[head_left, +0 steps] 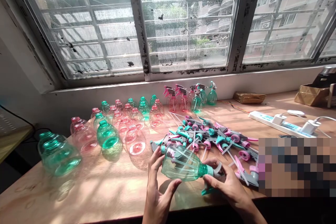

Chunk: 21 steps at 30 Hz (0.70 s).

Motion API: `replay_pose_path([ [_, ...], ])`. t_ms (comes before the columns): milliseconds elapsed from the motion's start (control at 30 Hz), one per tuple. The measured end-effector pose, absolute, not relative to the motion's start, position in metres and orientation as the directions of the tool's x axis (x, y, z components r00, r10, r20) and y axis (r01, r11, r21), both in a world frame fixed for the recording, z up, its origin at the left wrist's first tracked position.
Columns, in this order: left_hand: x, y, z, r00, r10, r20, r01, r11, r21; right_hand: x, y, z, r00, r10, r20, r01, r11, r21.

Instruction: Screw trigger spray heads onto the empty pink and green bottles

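Observation:
A clear green spray bottle lies tilted on its side between my hands, just above the table's front edge. My left hand cups its base end, fingers at the far side and thumb below. At the neck, my right hand grips the spray head, whose teal collar sits against the bottle's neck. The head's teal trigger points down under my right fingers. Just beyond the bottle lies a pile of loose spray heads in grey, pink and teal, with thin white tubes.
Several headless green bottles and pink bottles stand to the left. Bottles with heads fitted stand near the window wall. A white power strip with plugs and a brown packet lie at right. The lower right is pixelated.

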<state>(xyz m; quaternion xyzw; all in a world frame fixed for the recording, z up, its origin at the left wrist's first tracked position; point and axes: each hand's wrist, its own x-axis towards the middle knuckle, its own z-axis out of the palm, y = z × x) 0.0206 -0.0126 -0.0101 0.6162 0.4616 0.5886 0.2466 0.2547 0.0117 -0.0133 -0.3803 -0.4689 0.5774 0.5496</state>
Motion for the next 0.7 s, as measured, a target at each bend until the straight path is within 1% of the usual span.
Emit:
replay_pose_path([
  [67, 0.0220, -0.0118, -0.0117, -0.151, 0.859, 0.489, 0.251, -0.445, 0.860, 0.2551, 0.0121, -0.0134, -0.116, 0.991, 0.070, -0.280, 0.035, -0.959],
  [167, 0.0242, -0.0112, -0.0115, -0.181, 0.858, 0.480, 0.232, -0.437, 0.869, 0.2558, 0.0136, -0.0141, -0.142, 0.985, 0.095, -0.307, 0.048, -0.951],
  [267, 0.0243, -0.0113, -0.0085, -0.161, 0.854, 0.495, 0.263, -0.446, 0.855, 0.2562, 0.0149, -0.0146, -0.159, 0.980, 0.118, -0.344, 0.057, -0.937],
  [367, 0.0226, -0.0116, -0.0063, -0.118, 0.839, 0.532, 0.266, -0.489, 0.831, 0.2565, 0.0152, -0.0144, -0.164, 0.979, 0.123, -0.371, 0.054, -0.927],
  [467, 0.0212, -0.0127, -0.0074, -0.072, 0.872, 0.484, 0.218, -0.460, 0.861, 0.2569, 0.0150, -0.0143, -0.169, 0.978, 0.125, -0.377, 0.053, -0.925],
  [567, 0.0214, -0.0142, -0.0093, -0.080, 0.906, 0.416, 0.198, -0.395, 0.897, 0.2567, 0.0140, -0.0145, -0.164, 0.980, 0.115, -0.372, 0.046, -0.927],
  [700, 0.0236, -0.0151, -0.0092, -0.129, 0.902, 0.412, 0.131, -0.396, 0.909, 0.2557, 0.0123, -0.0143, -0.150, 0.985, 0.082, -0.352, 0.025, -0.936],
])
